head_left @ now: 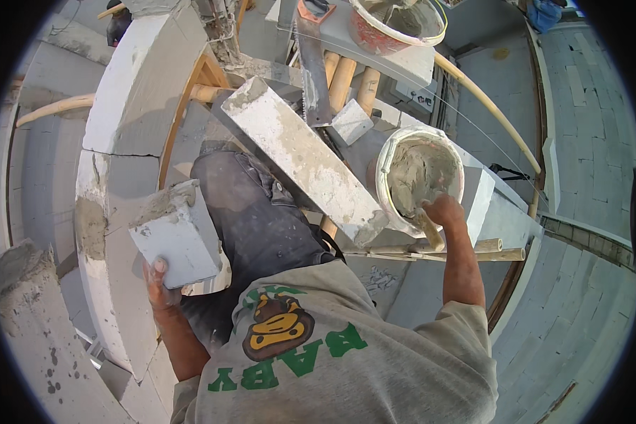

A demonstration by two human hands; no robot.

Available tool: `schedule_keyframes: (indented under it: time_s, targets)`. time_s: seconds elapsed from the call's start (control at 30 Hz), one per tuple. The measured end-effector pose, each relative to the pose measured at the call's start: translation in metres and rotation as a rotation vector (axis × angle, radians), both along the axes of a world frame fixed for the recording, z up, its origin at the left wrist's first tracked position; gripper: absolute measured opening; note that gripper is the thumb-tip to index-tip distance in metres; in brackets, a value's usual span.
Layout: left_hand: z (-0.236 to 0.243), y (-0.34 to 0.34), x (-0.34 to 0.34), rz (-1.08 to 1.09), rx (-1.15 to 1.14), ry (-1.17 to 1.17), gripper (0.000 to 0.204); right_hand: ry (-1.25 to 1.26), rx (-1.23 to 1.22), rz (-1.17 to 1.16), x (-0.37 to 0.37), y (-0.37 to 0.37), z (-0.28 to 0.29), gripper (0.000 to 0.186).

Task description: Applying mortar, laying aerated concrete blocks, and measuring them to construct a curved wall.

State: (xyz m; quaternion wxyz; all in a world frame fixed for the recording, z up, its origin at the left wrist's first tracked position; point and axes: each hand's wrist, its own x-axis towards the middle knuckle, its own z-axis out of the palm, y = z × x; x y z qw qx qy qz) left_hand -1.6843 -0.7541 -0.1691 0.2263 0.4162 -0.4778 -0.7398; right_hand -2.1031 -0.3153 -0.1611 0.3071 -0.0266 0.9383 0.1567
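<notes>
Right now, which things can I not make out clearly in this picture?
In the head view:
Wooden-handled tool: working end, seemingly hidden by mortar and the right hand.
Left hand: some fingers, hidden behind the concrete block.
Red mortar bucket: far rim, cut off by the top edge.
Distant person: details, too small and dark.

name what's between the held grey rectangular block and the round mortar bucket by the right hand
Head view: dark trousers, then a long, whitish, mortar-smeared block.

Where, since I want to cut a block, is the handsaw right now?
In the head view, the handsaw is at the top centre, left of the upper red bucket, its blade pointing toward the small pale block.
</notes>
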Motion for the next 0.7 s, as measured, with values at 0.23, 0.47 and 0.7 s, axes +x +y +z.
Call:
schedule_keyframes:
  time_s: [0.23,0.47,0.7]
  targets:
    - [0.006,0.007,0.015,-0.028,-0.063,-0.054,0.095,-0.268,0.047,0.100,-0.008,0.024,-0.025,0.052]
    - [-0.027,0.009,0.038,0.036,0.032,-0.010,0.091,-0.072,0.221,0.267,0.010,0.021,0.075,0.033]
    - [-0.065,0.005,0.036,-0.013,0.126,0.162,0.075,0.448,0.212,0.194,0.086,0.076,0.051,0.031]
